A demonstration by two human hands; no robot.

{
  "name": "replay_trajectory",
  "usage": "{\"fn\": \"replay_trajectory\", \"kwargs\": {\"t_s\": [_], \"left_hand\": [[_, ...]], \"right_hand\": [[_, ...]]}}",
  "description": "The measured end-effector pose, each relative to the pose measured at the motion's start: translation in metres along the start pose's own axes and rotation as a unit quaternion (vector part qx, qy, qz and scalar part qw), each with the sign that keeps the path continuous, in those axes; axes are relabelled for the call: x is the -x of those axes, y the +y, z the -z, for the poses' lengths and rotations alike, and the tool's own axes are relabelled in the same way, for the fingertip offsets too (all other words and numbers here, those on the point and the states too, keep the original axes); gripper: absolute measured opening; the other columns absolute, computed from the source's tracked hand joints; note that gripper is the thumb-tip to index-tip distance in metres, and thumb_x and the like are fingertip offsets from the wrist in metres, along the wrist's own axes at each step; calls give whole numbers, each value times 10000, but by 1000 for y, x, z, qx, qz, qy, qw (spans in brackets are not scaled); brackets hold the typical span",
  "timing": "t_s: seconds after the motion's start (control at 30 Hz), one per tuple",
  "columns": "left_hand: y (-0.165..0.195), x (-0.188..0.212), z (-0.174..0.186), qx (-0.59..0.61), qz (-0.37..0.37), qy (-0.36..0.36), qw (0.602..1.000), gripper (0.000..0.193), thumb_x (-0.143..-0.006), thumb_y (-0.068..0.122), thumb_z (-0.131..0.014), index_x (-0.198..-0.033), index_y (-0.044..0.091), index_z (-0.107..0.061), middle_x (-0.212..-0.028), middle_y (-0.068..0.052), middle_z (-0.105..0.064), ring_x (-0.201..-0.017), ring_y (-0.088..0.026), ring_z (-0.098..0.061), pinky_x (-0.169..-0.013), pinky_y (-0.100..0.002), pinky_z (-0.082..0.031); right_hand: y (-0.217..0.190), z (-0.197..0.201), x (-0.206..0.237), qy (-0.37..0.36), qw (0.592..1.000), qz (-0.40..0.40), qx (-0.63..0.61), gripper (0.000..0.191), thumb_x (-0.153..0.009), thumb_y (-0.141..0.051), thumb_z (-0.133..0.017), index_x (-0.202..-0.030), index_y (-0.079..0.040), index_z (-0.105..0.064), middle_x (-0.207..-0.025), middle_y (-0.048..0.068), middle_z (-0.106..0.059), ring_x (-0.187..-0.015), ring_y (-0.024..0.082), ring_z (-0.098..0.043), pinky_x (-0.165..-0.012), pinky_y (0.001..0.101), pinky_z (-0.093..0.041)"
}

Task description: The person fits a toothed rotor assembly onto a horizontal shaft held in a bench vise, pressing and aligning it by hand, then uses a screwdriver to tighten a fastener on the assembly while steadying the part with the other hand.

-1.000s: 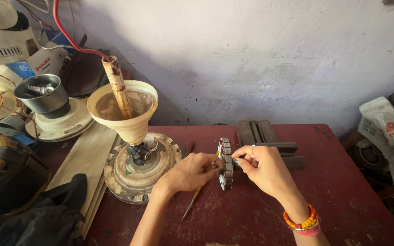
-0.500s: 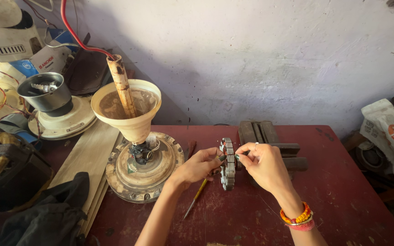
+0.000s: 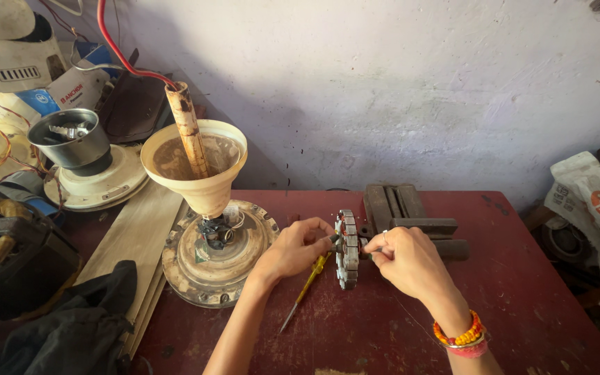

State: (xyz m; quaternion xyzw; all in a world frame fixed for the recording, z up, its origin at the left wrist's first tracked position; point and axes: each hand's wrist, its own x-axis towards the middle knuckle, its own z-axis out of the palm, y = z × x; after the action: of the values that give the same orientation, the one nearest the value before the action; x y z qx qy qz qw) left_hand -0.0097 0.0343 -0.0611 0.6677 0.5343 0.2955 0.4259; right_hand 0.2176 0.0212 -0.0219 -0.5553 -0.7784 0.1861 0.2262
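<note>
A round metal stator core (image 3: 346, 250) stands on edge on the red table (image 3: 522, 305). My left hand (image 3: 293, 246) grips its left side with thumb and fingers. My right hand (image 3: 404, 260) pinches at the core's right face, with an orange bead bracelet on the wrist. A yellow-handled screwdriver (image 3: 305, 288) lies on the table under my left hand. To the left sits a ceiling fan motor body (image 3: 213, 253) with a cream cup-shaped cover (image 3: 199, 163) and a rusty rod (image 3: 187, 128) rising from it.
A dark metal vise (image 3: 404, 215) lies behind the core. A mixer base with a steel jar (image 3: 78, 149) stands at far left beside wooden planks (image 3: 137, 236) and black cloth (image 3: 78, 326). A red cable (image 3: 116, 42) hangs by the wall. Bags and parts (image 3: 595, 201) sit at right.
The view shifted slightly. Both hands have stayed on the stator core, with the right fingers pinching a little closer to its face.
</note>
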Motion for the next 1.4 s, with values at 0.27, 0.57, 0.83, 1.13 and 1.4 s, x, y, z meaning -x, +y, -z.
{"fn": "replay_trajectory", "kwargs": {"t_s": [0.27, 0.57, 0.83, 1.13, 1.4], "left_hand": [[5, 3, -38, 46, -119, 49, 991, 943, -845, 392, -789, -1588, 159, -258, -1614, -227, -241, -1499, -361, -264, -1185, -479, -304], [-13, 6, -80, 71, -192, 152, 967, 1168, -654, 180, -825, -1633, 158, -188, -1692, -189, -252, -1551, -380, -281, -1234, -483, -297], [-22, 9, -105, 112, -207, 267, 935, 982, -670, 133, -707, -1585, 105, -349, -1579, -210, -449, -1411, -391, -532, -1127, -440, -470], [-26, 13, -105, 69, -195, 281, 937, 975, -649, 157, -710, -1553, 52, -360, -1536, -240, -463, -1342, -425, -563, -1073, -448, -502], [-23, 16, -105, 57, -207, 286, 934, 988, -647, 140, -717, -1565, 38, -366, -1546, -251, -462, -1351, -441, -563, -1086, -463, -502]], "right_hand": [[6, 5, 8, 1, 999, 30, -41, 264, -767, -64, -716, -1009, -107, -811, -809, 115, -782, -600, 237, -723, -577, 342, -544], [61, 3, -16, 206, 959, 55, 188, 357, -913, -446, -676, -938, -106, -782, -888, 126, -756, -884, 325, -693, -910, 458, -506], [65, -10, -13, 268, 946, 50, 178, 286, -860, -370, -723, -892, -91, -778, -898, 116, -751, -885, 346, -678, -853, 456, -515], [60, -18, -4, 330, 930, 68, 146, 156, -845, -212, -681, -874, -86, -768, -897, 90, -763, -857, 308, -703, -845, 409, -540], [62, -22, -2, 361, 917, 71, 156, 160, -815, -172, -653, -886, -91, -772, -932, 93, -768, -917, 312, -713, -872, 402, -546]]}}
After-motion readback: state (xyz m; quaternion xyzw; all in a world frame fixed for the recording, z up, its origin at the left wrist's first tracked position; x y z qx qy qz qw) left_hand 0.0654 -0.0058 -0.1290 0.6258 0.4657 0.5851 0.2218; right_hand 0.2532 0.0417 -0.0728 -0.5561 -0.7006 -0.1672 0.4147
